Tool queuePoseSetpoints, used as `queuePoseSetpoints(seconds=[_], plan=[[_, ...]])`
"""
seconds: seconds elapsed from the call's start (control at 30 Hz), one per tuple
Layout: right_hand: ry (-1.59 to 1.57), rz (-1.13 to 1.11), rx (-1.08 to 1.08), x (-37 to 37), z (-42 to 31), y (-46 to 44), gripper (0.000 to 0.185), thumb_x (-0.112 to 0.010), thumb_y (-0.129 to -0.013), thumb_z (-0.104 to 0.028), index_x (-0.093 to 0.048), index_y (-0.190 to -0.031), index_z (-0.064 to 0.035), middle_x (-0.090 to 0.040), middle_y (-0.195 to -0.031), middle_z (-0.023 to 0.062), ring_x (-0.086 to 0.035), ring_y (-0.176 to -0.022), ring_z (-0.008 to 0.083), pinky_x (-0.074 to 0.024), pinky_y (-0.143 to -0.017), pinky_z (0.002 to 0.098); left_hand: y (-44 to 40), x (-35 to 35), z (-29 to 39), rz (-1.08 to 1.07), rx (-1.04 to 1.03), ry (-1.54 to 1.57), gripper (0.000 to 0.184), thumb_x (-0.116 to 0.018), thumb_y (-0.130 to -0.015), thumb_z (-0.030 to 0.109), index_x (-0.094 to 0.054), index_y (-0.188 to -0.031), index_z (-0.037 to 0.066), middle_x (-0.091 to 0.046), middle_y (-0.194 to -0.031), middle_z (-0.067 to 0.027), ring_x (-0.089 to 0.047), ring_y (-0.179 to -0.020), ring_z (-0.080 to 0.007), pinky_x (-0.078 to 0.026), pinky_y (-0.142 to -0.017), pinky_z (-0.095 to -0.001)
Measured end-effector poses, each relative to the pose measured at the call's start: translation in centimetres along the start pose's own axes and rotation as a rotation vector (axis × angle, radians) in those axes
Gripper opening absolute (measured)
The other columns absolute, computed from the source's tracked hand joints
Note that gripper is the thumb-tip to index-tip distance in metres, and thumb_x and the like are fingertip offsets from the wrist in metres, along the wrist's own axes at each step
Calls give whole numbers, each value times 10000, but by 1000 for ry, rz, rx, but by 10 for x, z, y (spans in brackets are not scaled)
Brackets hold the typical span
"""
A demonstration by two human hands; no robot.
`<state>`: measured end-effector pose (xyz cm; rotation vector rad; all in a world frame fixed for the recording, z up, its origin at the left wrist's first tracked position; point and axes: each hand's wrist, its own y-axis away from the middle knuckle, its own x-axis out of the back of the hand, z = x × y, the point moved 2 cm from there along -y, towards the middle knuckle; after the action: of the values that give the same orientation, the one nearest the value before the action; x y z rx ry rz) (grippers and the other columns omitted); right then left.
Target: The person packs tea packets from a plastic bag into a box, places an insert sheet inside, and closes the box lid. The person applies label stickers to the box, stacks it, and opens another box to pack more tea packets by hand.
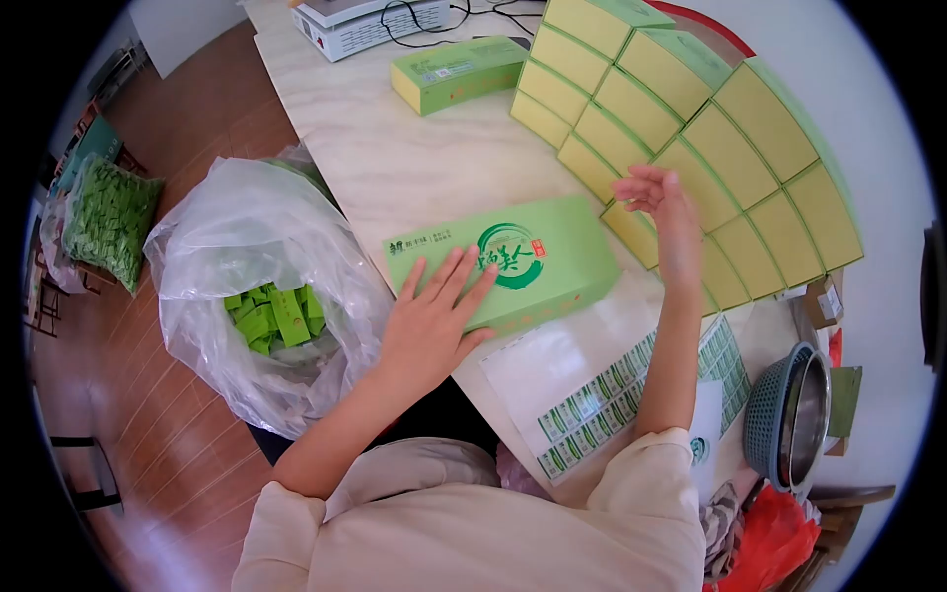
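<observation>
A closed green gift box (564, 259) with dark green lettering and a round brush-stroke emblem lies on the table in front of me. My left hand (431, 321) rests on its lid with the fingers spread, near the left end. My right hand (663, 202) is raised beyond the box's right end, in front of the stacked green boxes (710, 163). Its fingers are loosely bent and point left, and I see nothing in them. Whether it touches the stack I cannot tell. Sheets of green-and-white stickers (597, 405) lie near my right forearm.
At my left stands a clear plastic bag (212, 227) holding small green packets (276, 318). Another green box (459, 71) lies farther back, near a white device (380, 28) with black cables. Nested basins (774, 419) and a red plastic bag (774, 533) are at the right.
</observation>
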<state>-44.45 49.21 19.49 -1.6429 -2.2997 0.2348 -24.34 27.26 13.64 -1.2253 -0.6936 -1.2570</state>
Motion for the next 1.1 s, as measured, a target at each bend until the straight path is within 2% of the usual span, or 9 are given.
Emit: queuePoseSetpoints(seconds=[0.33, 0.4, 0.47, 0.53, 0.67, 0.73, 0.8, 0.93, 1.1], plan=[[232, -82, 44, -28, -15, 13, 364, -420, -999, -309, -609, -1062, -5, -677, -917, 87, -621, -849, 165, -471, -773, 288, 3, -7, -5, 28, -20, -133, 720, -695, -775, 181, -377, -1422, 179, -350, -1471, -118, -334, -1358, -273, -259, -1097, -484], [274, -66, 56, -40, -22, 23, 325, -454, -989, -291, -612, -1057, -16, -675, -903, 82, -622, -842, 168, -471, -775, 288, 2, 13, -15, 12, 0, 447, 629, -661, -810, 139, -412, -1387, 125, -399, -1425, -138, -367, -1328, -290, -278, -1093, -437], [543, -200, 73, -58, -23, 40, 268, -547, -942, -244, -591, -1096, -30, -655, -977, 114, -614, -909, 210, -477, -812, 324, -2, 20, -37, 150, 48, 538, 552, -630, -842, 153, -436, -1355, 92, -429, -1390, -146, -391, -1303, -291, -287, -1087, -405], [691, -278, 390, -89, -10, 72, 411, -647, -862, -249, -535, -1200, -43, -554, -1188, 182, -539, -1088, 304, -435, -926, 419, -6, 20, -59, 270, 95, 636, 483, -600, -874, 167, -460, -1323, 59, -459, -1354, -154, -415, -1277, -293, -296, -1081, -374], [915, -443, 485, -147, 1, 145, 887, -781, -675, -339, -347, -1408, -90, -246, -1461, 247, -252, -1347, 422, -210, -1086, 569, -4, -2, -85, 293, 251, 700, 375, -554, -920, 222, -517, -1236, 25, -535, -1200, -153, -506, -1136, -288, -376, -975, -338], [954, -421, 479, -162, 10, 164, 923, -789, -655, -343, -333, -1417, -93, -242, -1466, 251, -239, -1358, 418, -197, -1091, 573, 5, -8, -84, 195, 289, 731, 358, -558, -918, 232, -533, -1214, 33, -558, -1136, -155, -548, -1058, -305, -428, -903, -343], [1005, -381, 482, -172, 14, 174, 963, -803, -615, -318, -325, -1422, -101, -248, -1462, 258, -234, -1365, 411, -180, -1098, 581, 19, -3, -77, 319, 314, 675, 335, -558, -919, 226, -547, -1188, 26, -572, -1064, -148, -572, -982, -281, -439, -842, -329], [1068, -286, 537, -181, 18, 179, 951, -804, -597, -274, -340, -1407, -90, -272, -1463, 232, -258, -1355, 406, -186, -1096, 582, 38, 13, -66, 339, 371, 602, 319, -559, -919, 219, -561, -1170, 22, -581, -1036, -145, -575, -964, -267, -443, -838, -321], [700, -299, 766, -160, -16, 152, 947, -835, -518, -198, -400, -1349, -63, -405, -1411, 169, -376, -1295, 389, -295, -1063, 523, 47, 48, -71, 309, 331, 986, 448, -614, -889, 268, -526, -1265, 40, -583, -1154, -116, -565, -1047, -238, -431, -893, -333]])
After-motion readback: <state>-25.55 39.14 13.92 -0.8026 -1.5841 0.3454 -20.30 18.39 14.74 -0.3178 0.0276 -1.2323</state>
